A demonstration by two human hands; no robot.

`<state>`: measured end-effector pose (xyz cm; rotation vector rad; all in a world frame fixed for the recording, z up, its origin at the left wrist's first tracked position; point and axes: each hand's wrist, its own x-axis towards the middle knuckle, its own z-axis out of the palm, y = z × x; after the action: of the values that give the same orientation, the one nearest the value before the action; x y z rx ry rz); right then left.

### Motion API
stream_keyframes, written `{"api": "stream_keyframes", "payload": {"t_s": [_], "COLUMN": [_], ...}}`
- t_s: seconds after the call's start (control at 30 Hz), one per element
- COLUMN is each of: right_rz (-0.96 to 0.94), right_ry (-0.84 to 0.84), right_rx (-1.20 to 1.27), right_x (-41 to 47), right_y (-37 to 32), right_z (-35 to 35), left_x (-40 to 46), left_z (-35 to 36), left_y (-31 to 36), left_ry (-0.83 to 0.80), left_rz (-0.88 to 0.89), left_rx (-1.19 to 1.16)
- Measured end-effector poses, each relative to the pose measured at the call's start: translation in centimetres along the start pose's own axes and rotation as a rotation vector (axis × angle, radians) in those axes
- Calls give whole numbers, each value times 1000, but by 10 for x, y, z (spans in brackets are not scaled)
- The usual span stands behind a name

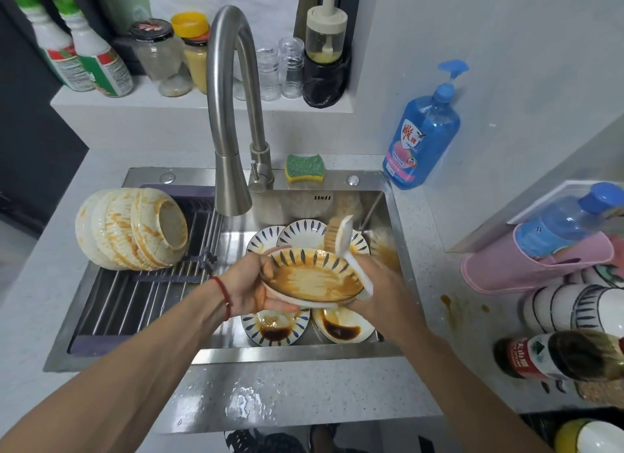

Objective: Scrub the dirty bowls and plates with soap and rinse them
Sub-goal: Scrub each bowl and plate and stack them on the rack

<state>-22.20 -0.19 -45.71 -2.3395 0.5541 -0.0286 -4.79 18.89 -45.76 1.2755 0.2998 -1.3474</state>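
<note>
Here we hold our work over the steel sink (393, 223), whose basin lies below and around our fingers. Beyond the fingers rises the curved faucet (227, 114), its spout pointing down just left of them. Left of our fingers a drying rack (141, 293) spans the sink, and on it a stack of stained bowls (131, 229) lies on its side, streaked orange. Far to the right, on the tabletop (472, 317), stands a blue soap bottle (422, 138) with a pump, well apart from our hands.

Our left hand (250, 287) grips the dirty plate (314, 280), the thumb curled over its near-left rim and the fingers (283, 305) clamped underneath. The plate is tilted toward us, smeared with brown sauce across its middle, with dark blue strokes around its rim. Our right hand (378, 283) is wrapped around the white handle of the scrub brush (341, 236), fingers closed tight on it; the brush head stands up above the plate's far-right rim, bristles facing left.

Beneath our fingers more patterned plates (297, 233) lie in the basin, the two nearest us holding dark sauce pools. Behind the fingers, on the sink's back ledge, sits a green-and-yellow sponge (305, 167). A red cord (223, 293) circles our left wrist.
</note>
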Motion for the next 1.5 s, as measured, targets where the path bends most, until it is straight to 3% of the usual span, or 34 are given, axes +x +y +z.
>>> {"api": "stream_keyframes", "payload": {"t_s": [0.07,0.17,0.4,0.53,0.6,0.67,0.77,0.9,1.07,1.2,1.3,1.43,1.5], "right_rz": [33,82,310,379,399,348,194,-54,115,34,135,46,112], "right_ry": [65,117,214,183,196,180,2,-128,-50,-116,-89,-128,-128], "right_rx": [84,211,500,572,484,228,-106,-238,-290,-261,-306,-187,-199], "right_x": [0,1,13,15,17,21,24,9,25,11,27,16,30], "right_y": [-6,-6,-2,4,8,9,-12,-71,-64,-74,-65,-75,-57], "right_z": [-4,-6,-3,0,-1,-3,-3,9,2,16,0,4,-4], "left_x": [0,8,22,20,18,22,22,19,11,6,4,4,4], "left_z": [-1,3,27,35,35,29,30,37,33,26,25,17,14], "left_y": [0,3,-9,-1,5,8,7,2,2,4,2,2,1], "left_ry": [-41,-99,165,208,300,442,540,624,674,671,643,564,506], "left_rz": [-38,39,476,504,517,549,610,641,656,690,725,694,680], "left_rx": [-18,-69,275,160,226,435,725,876,919,941,1044,939,819]}}
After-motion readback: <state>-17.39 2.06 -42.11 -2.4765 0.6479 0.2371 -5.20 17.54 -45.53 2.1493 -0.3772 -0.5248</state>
